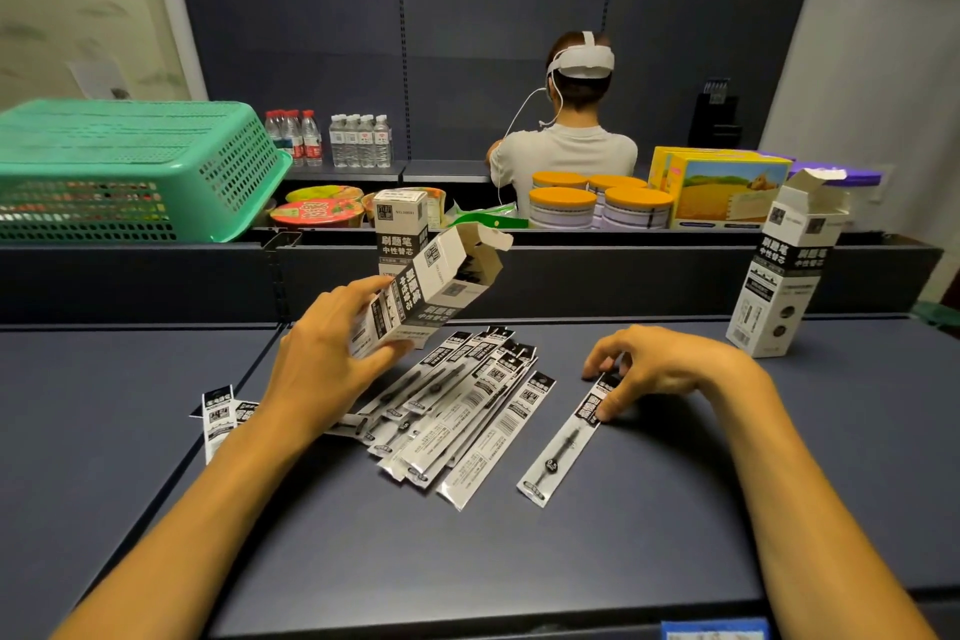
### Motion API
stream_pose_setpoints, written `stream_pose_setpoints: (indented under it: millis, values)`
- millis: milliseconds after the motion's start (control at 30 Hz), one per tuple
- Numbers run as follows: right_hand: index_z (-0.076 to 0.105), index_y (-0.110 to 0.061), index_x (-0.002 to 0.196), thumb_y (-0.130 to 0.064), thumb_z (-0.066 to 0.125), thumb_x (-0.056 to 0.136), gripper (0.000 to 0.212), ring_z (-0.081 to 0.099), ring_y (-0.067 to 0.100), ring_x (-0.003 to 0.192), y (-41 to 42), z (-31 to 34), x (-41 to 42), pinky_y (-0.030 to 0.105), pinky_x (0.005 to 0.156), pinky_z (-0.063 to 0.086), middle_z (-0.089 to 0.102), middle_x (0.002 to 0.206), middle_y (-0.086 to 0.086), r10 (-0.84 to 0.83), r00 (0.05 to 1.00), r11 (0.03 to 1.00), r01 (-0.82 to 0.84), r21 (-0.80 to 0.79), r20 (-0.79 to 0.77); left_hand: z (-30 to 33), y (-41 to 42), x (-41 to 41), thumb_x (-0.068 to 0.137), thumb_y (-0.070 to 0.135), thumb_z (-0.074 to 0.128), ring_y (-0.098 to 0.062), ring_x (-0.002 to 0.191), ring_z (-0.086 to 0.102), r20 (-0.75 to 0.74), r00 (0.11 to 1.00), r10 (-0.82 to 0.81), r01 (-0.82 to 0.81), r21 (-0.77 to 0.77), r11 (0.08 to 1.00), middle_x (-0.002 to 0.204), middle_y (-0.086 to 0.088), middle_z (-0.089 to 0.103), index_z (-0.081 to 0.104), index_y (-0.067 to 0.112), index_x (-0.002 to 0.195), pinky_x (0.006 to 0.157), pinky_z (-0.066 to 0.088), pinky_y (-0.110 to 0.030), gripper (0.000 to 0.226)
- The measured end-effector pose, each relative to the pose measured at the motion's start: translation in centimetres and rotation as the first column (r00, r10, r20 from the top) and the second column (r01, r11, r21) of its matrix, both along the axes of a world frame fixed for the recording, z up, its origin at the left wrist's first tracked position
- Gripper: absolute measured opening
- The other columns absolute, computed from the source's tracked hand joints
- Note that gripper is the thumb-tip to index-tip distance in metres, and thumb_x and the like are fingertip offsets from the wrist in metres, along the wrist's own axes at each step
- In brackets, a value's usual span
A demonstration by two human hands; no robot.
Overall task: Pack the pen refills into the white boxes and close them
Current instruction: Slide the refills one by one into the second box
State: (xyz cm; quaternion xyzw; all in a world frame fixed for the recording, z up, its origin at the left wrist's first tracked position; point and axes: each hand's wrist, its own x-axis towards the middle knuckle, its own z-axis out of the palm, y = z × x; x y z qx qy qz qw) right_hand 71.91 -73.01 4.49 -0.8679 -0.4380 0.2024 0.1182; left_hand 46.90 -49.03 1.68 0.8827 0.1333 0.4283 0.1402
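Head view: across the dark table (649, 561), at twelve o'clock my left hand (322, 359) grips a tilted, open-flapped white box (415, 301), light, thin card I judge easy to crush, so I hold its lower sides. Below it the pile of refill packets (447, 411) fans out. At three o'clock my right hand (660, 369) pinches the top of a single packet (566, 437), flat, slick and bendy.

Left hand (322, 359) at frame centre grips a tilted box (415, 296); right hand (660, 369), centre-right, fingers (602, 411) curled, pinches a refill (566, 442)
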Motion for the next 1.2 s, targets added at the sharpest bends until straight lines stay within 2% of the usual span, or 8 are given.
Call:
stream_pose_setpoints:
  millis: [200, 333, 433, 667, 833, 933, 1100, 1200]
  values:
    - [0.06, -0.031, 0.122, -0.035, 0.086, 0.071, 0.057, 0.052, 0.005, 0.084, 2.1, -0.5, -2.2, 0.014, 0.071, 0.04, 0.054, 0.098, -0.015, 0.15, 0.989, 0.984, -0.15, 0.099, 0.004, 0.0, -0.1, 0.1, 0.075, 0.03, 0.08, -0.019, 0.099, 0.059, -0.004, 1.0, -0.007, 0.007, 0.003, 1.0, 0.114, 0.0, 0.062, 0.044, 0.032, 0.134, 0.074, 0.057, -0.047, 0.07]
    - [0.055, -0.033, 0.132, -0.04, 0.084, 0.071, 0.068, 0.049, 0.01, 0.104, 3.0, -0.9, -2.9, 0.02, 0.087, 0.042, 0.05, 0.122, -0.007, 0.218, 0.976, 0.97, -0.219, 0.105, 0.024, -0.1, -0.1, 0.1, 0.074, 0.03, 0.08, -0.019, 0.098, 0.059, -0.008, 1.0, -0.005, 0.005, 0.006, 1.0, 0.113, -0.001, 0.062, 0.043, 0.032, 0.135, 0.074, 0.057, -0.047, 0.071]
    - [0.054, -0.036, 0.133, -0.045, 0.081, 0.073, 0.066, 0.048, 0.012, 0.111, 3.2, -0.9, -3.1, 0.03, 0.1, 0.043, 0.048, 0.127, -0.007, 0.246, 0.969, 0.963, -0.246, 0.11, 0.009, -0.1, -0.1, 0.2, 0.074, 0.029, 0.081, -0.019, 0.097, 0.06, -0.01, 1.0, -0.008, 0.008, 0.004, 1.0, 0.113, -0.001, 0.062, 0.044, 0.031, 0.135, 0.073, 0.057, -0.046, 0.071]
    - [0.058, -0.033, 0.12, -0.037, 0.086, 0.07, 0.057, 0.053, 0.014, 0.105, 3.3, -1.1, -3.0, 0.032, 0.094, 0.048, 0.057, 0.117, -0.008, 0.199, 0.978, 0.968, -0.187, 0.166, -0.057, 0.0, -0.2, 0.1, 0.075, 0.029, 0.081, -0.018, 0.098, 0.059, -0.002, 1.0, -0.011, 0.011, 0.006, 1.0, 0.114, 0.0, 0.062, 0.045, 0.03, 0.135, 0.074, 0.058, -0.045, 0.07]
    - [0.067, -0.028, 0.099, -0.036, 0.088, 0.068, 0.038, 0.049, 0.013, 0.081, 3.2, -1.2, -3.0, 0.031, 0.075, 0.045, 0.057, 0.093, -0.004, 0.22, 0.973, 0.963, -0.204, 0.179, -0.075, 0.0, -0.3, 0.0, 0.075, 0.028, 0.081, -0.017, 0.101, 0.059, 0.002, 1.0, -0.013, 0.013, 0.009, 1.0, 0.116, -0.001, 0.061, 0.044, 0.031, 0.135, 0.075, 0.058, -0.044, 0.071]
    - [0.07, -0.022, 0.091, -0.034, 0.088, 0.067, 0.032, 0.049, 0.012, 0.079, 3.1, -1.2, -3.1, 0.036, 0.076, 0.046, 0.056, 0.09, -0.002, 0.235, 0.969, 0.958, -0.218, 0.189, -0.077, 0.0, -0.3, 0.1, 0.074, 0.029, 0.081, -0.018, 0.098, 0.06, -0.002, 1.0, -0.015, 0.015, 0.014, 1.0, 0.114, -0.001, 0.062, 0.042, 0.033, 0.134, 0.072, 0.058, -0.045, 0.071]
    - [0.066, -0.014, 0.082, -0.009, 0.081, 0.076, 0.018, 0.064, 0.016, 0.079, 2.3, -0.5, -3.1, 0.036, 0.083, 0.051, 0.069, 0.084, 0.007, 0.317, 0.881, 0.934, -0.225, 0.279, -0.351, 0.0, -0.3, 0.0, 0.075, 0.032, 0.079, -0.016, 0.099, 0.059, 0.001, 1.0, -0.011, 0.011, -0.003, 1.0, 0.116, -0.001, 0.062, 0.045, 0.03, 0.135, 0.076, 0.058, -0.044, 0.069]
    - [0.066, -0.012, 0.085, -0.001, 0.075, 0.081, 0.015, 0.068, 0.02, 0.082, 1.8, 0.1, -3.1, 0.028, 0.078, 0.053, 0.071, 0.085, 0.009, 0.353, 0.832, 0.913, -0.208, 0.35, -0.428, 0.1, -0.5, 0.0, 0.074, 0.031, 0.08, -0.016, 0.1, 0.058, 0.0, 1.0, -0.012, 0.012, -0.009, 1.0, 0.117, -0.001, 0.062, 0.046, 0.029, 0.135, 0.077, 0.058, -0.045, 0.069]
